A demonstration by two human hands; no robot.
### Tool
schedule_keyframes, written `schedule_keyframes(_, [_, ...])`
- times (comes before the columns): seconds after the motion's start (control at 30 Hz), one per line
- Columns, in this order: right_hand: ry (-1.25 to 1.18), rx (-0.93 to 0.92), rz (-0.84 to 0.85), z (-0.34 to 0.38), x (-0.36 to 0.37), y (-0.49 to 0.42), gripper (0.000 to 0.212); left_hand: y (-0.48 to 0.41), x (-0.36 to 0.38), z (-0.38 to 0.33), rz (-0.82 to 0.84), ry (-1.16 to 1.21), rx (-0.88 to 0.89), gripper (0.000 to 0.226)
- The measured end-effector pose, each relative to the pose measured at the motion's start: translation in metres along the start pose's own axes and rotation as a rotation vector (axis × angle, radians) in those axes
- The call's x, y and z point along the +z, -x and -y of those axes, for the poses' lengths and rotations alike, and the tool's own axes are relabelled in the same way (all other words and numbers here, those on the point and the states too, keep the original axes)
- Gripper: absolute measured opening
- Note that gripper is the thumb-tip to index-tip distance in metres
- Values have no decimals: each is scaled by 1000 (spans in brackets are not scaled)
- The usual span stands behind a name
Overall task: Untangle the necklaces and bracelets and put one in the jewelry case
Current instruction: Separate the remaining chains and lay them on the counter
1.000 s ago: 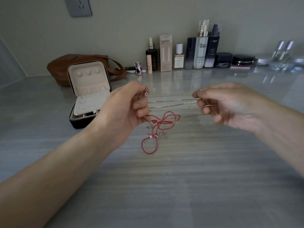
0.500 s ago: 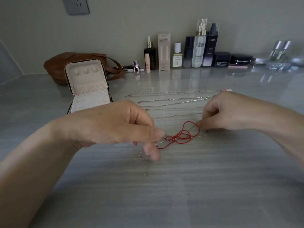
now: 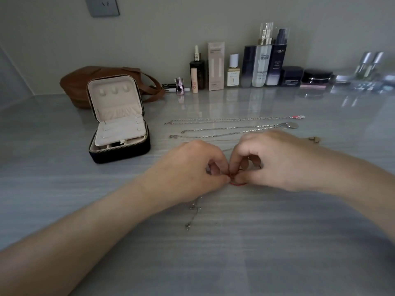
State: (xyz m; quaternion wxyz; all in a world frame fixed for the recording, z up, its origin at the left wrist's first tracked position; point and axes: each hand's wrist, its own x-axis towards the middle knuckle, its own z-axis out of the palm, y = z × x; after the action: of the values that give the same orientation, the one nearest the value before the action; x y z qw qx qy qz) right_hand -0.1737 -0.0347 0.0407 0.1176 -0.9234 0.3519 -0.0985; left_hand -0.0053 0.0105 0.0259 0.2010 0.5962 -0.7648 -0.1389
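red cord bracelet bunched small, mostly hidden, my left hand and right hand both pinching it, hands closer than before

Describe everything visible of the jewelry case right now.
The jewelry case is a small square zip box, dark outside, with cream plush-looking lining. It stands open on the table, lid upright with three small tabs and a gathered pocket; a cream panel tilts over the base compartments. A brown bag lies behind it. No jewelry shows inside.

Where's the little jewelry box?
In the head view, the jewelry case stands open on the left of the table, just before the brown bag.
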Motion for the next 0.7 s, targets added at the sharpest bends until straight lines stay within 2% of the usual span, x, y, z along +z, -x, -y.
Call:
schedule_keyframes(0.2, [16,51,8,-3,3,-2,12,-3,-7,7,-47,194,-46,5])
schedule_keyframes(0.4, [-30,55,-93,-1,2,0,11,-6,-12,9,-99,281,-98,11])
schedule_keyframes(0.57, [-133,57,-178,-1,2,-1,16,-3,-19,7,-65,475,-155,10])
schedule_keyframes(0.7, [-237,73,-173,0,5,-2,21,-1,-25,7,-84,471,-200,8])
